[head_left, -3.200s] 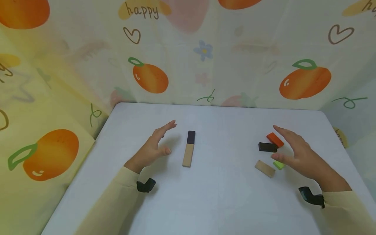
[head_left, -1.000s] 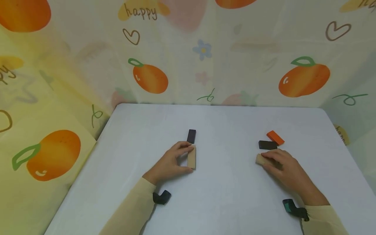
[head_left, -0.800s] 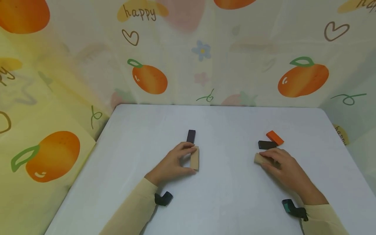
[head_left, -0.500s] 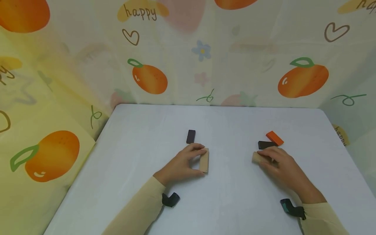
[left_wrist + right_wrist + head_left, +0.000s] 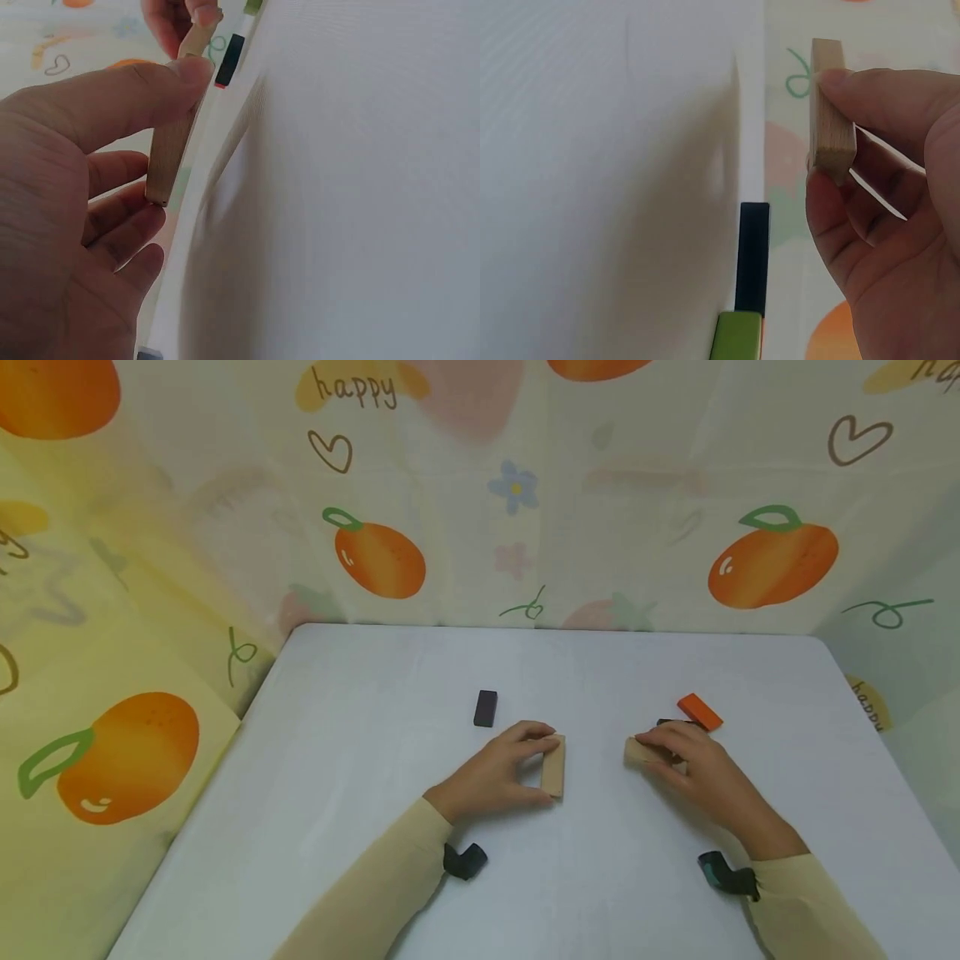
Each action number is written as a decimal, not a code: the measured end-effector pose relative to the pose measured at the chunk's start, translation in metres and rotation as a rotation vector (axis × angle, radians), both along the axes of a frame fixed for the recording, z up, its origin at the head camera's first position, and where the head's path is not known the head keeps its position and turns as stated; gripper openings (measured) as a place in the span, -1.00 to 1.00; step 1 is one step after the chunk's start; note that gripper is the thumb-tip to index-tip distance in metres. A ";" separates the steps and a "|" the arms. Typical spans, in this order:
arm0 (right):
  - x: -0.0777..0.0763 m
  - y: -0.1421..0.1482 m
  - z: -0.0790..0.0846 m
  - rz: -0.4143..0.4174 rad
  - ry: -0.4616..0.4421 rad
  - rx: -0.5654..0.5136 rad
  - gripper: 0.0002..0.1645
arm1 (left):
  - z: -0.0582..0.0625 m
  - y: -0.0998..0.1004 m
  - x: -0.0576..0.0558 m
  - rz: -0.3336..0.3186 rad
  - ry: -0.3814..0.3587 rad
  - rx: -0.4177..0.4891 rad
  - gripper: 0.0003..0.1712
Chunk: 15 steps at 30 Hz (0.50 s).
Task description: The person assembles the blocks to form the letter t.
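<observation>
My left hand (image 5: 498,772) pinches a plain wooden block (image 5: 553,768) by its two ends, thumb at the near end and fingers at the far end. The left wrist view shows this block lifted above the white table. My right hand (image 5: 701,777) grips a second plain wooden block (image 5: 831,112) between thumb and fingers, also off the table. A gap separates the two blocks in the head view. Behind the left hand, a black block (image 5: 485,708) lies on the table.
Past the right hand lie an orange block (image 5: 701,712) and a black block (image 5: 752,255), the latter mostly covered by that hand in the head view. A green block (image 5: 736,336) shows in the right wrist view. A fruit-print cloth (image 5: 600,527) hangs behind the table (image 5: 360,693).
Both hands have gone from empty to holding a wooden block each. The left-hand block has come away from the black one and moved right; the right-hand block has moved left.
</observation>
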State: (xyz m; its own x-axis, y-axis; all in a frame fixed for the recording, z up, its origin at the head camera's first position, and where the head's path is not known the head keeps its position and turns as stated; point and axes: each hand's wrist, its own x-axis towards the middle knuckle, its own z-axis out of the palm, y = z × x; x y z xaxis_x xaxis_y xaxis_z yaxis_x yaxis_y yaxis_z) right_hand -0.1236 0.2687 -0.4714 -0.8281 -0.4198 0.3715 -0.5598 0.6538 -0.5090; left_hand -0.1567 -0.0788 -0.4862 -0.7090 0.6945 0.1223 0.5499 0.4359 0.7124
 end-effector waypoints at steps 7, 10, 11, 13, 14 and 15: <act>-0.012 -0.014 0.007 -0.006 -0.052 0.018 -0.51 | -0.007 0.008 -0.003 0.006 -0.016 -0.018 -0.06; -0.017 -0.019 0.007 -0.002 -0.042 0.014 -0.51 | -0.011 0.011 -0.002 0.014 -0.022 -0.044 -0.02; -0.019 -0.021 0.007 0.001 -0.040 0.012 -0.51 | -0.011 0.012 -0.002 0.018 -0.026 -0.050 -0.01; -0.023 -0.024 0.006 0.008 -0.038 0.010 -0.52 | -0.013 0.014 0.000 0.023 -0.018 -0.068 0.02; -0.025 -0.026 0.005 0.010 -0.044 0.008 -0.52 | -0.013 0.014 0.000 0.025 -0.010 -0.078 0.03; -0.027 -0.027 0.005 0.012 -0.051 0.006 -0.52 | -0.013 0.014 0.001 0.028 -0.005 -0.082 0.03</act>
State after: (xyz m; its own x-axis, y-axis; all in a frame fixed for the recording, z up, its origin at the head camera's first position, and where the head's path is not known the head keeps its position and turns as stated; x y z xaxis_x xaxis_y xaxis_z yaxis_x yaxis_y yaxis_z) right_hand -0.1507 0.2413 -0.4668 -0.8408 -0.4318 0.3264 -0.5410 0.6505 -0.5331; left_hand -0.1559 -0.0645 -0.4994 -0.7290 0.6817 0.0622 0.5331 0.5083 0.6763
